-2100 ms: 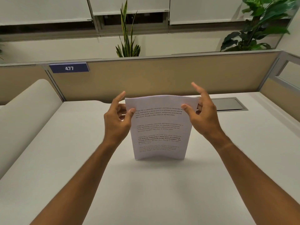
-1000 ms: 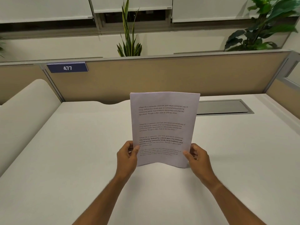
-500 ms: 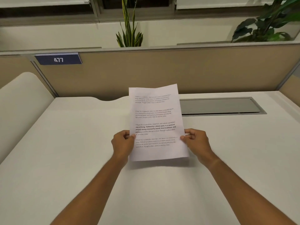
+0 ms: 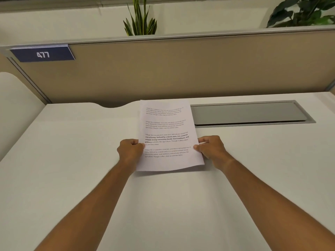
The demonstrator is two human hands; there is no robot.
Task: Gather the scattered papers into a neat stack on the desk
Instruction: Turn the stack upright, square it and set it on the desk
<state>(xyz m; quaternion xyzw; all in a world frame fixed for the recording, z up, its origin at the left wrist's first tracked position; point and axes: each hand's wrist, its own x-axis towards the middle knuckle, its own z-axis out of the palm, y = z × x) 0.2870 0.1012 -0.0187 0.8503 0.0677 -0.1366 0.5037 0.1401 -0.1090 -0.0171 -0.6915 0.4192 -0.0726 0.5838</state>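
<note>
A stack of white printed papers (image 4: 168, 131) lies nearly flat over the white desk (image 4: 72, 160), its far edge reaching toward the partition. My left hand (image 4: 129, 150) pinches the stack's left edge, thumb on top. My right hand (image 4: 211, 148) pinches the right edge the same way. The sheets look aligned, and the near edge curls slightly just above the desk. How many sheets the stack holds is hidden.
A grey cable hatch (image 4: 250, 114) is set into the desk right of the papers. A beige partition (image 4: 181, 69) with a blue "477" sign (image 4: 42, 54) closes the back. Plants (image 4: 140, 20) stand behind it. A rounded white panel (image 4: 16, 109) borders the left.
The stack stood upright on its bottom edge with my hands near its top; my hands slid down to the sides and tipped it away until it lies nearly flat.
</note>
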